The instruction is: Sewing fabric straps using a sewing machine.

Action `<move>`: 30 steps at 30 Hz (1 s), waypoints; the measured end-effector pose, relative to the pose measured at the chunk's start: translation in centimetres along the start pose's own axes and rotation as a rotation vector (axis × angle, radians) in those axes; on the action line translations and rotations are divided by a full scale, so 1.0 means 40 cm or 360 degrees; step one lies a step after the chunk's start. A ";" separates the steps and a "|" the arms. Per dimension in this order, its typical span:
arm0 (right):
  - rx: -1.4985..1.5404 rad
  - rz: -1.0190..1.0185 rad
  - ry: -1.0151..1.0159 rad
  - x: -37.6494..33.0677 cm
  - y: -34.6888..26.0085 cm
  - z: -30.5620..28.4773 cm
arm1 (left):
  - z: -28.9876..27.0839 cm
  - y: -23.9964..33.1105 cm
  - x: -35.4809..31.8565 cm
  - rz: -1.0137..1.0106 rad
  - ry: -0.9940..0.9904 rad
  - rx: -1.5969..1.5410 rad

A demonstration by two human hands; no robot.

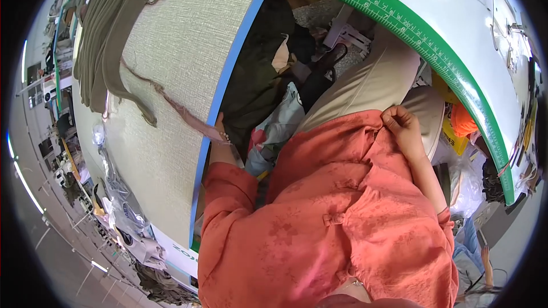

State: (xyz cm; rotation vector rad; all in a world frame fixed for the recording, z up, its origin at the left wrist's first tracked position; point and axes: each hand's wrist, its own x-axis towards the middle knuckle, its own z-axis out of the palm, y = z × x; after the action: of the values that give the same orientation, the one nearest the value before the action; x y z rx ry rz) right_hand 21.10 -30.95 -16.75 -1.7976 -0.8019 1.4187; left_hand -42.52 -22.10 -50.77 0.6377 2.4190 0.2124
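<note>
My right hand [403, 131] is closed in a pinch on the front hem of the red shirt [319, 211] I wear, over my lap in beige trousers [365, 82]. My left hand [221, 132] is at the blue edge of the pale textured tabletop [177, 40]. Most of its fingers are hidden by that edge, so its grip cannot be made out. A thin brownish fabric strip [171, 104] lies across the tabletop, and its end hangs by my left hand. A stack of folded olive-grey fabric bands [105, 40] lies at the far left of the tabletop.
A green edge with ruler markings [411, 34] curves round a white table at the right. Below, between the tables, are dark cloth [257, 63] and a pale plastic bag [282, 120]. An orange bundle [463, 120] and clear plastic [465, 185] lie right of my legs.
</note>
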 end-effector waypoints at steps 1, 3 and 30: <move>0.0010 -0.0007 -0.0015 0.000 -0.001 0.006 | -0.020 -0.009 0.004 -0.0007 0.0046 -0.0024; 0.0016 -0.0025 -0.0044 0.003 -0.002 0.010 | -0.048 -0.011 0.009 -0.0013 0.0127 -0.0069; 0.0109 -0.0097 -0.0106 0.007 0.007 -0.021 | -0.093 0.330 -0.434 0.0338 0.0923 0.0427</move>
State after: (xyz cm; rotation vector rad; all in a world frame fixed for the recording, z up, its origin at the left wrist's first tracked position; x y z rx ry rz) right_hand 21.98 -31.00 -17.00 -1.6685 -0.8253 1.4557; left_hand -27.59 -19.15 -34.71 1.0775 2.9628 0.1784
